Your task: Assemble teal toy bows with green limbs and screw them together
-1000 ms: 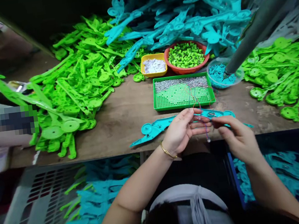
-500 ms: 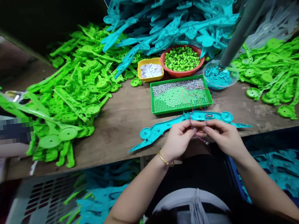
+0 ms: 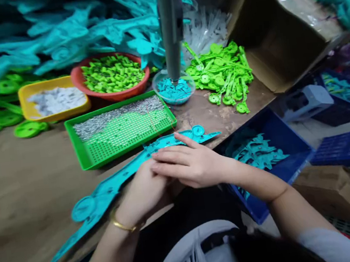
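A long blue plastic piece (image 3: pixel 111 183) lies along the table's front edge, slanting from lower left to upper right. At its near side is my left hand (image 3: pixel 147 189), with a gold bracelet on the wrist; its fingers are hidden under the other hand. My right hand (image 3: pixel 194 162) rests across the back of the left one, its fingers stretched out and the index finger apart from the rest. Thin red wire shows by the right fingertips and over the green perforated tray (image 3: pixel 120 131), which holds small metal parts. Whether anything is in the left hand cannot be seen.
Behind the tray stand a yellow tray (image 3: pixel 27 100) of white pieces, a red bowl (image 3: pixel 100 93) of green parts and a clear bowl (image 3: pixel 176 101) of blue pieces under a grey upright tool (image 3: pixel 170 29). A blue crate (image 3: pixel 295 154) and a cardboard box (image 3: pixel 277 29) are at right.
The view has swung to the right. My hands were pinching thin wires in front of the blue piece; now the right hand has opened and lies over the left.
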### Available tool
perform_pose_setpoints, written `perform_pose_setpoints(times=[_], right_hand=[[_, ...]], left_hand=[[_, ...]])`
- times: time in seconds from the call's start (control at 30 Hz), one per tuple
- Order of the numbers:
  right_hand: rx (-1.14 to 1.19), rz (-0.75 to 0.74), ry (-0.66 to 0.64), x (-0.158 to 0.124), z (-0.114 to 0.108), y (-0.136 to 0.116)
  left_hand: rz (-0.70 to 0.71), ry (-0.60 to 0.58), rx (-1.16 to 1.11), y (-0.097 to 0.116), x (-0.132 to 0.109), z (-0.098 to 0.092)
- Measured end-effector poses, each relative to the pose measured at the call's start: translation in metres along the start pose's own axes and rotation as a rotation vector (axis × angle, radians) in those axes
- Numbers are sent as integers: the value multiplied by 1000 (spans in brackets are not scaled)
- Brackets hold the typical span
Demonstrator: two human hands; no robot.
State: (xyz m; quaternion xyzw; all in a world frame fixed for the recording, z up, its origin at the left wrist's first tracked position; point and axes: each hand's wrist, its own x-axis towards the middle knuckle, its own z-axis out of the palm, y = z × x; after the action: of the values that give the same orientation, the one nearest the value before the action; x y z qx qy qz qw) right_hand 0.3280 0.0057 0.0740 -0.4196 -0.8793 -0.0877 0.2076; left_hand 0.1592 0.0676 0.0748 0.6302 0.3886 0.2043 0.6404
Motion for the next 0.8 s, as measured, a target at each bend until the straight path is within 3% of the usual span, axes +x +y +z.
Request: perform_pose_setpoints(times=[0.13, 0.3, 0.47, 0.6, 0.7, 0.73, 0.8], right_hand=[[74, 104, -107, 1, 19, -2], [193, 232, 79, -6, 13, -6], [398, 365, 98, -7, 16, -3], [442, 487, 180, 1, 24, -5], [584, 616, 183, 11, 31, -10], [666, 662, 154, 14, 33, -12], [846, 759, 73, 21, 38, -14]], left_hand=[[-196, -136, -95, -7, -6, -13], [-213, -92, -171, -6, -17, -22], [-184, 16, -259, -14, -19, -32], [-146, 186, -270, -27, -19, -32], [18, 415, -318, -30, -17, -28], [88, 455, -375, -30, -17, -26], [177, 423, -525, -31, -16, -23]])
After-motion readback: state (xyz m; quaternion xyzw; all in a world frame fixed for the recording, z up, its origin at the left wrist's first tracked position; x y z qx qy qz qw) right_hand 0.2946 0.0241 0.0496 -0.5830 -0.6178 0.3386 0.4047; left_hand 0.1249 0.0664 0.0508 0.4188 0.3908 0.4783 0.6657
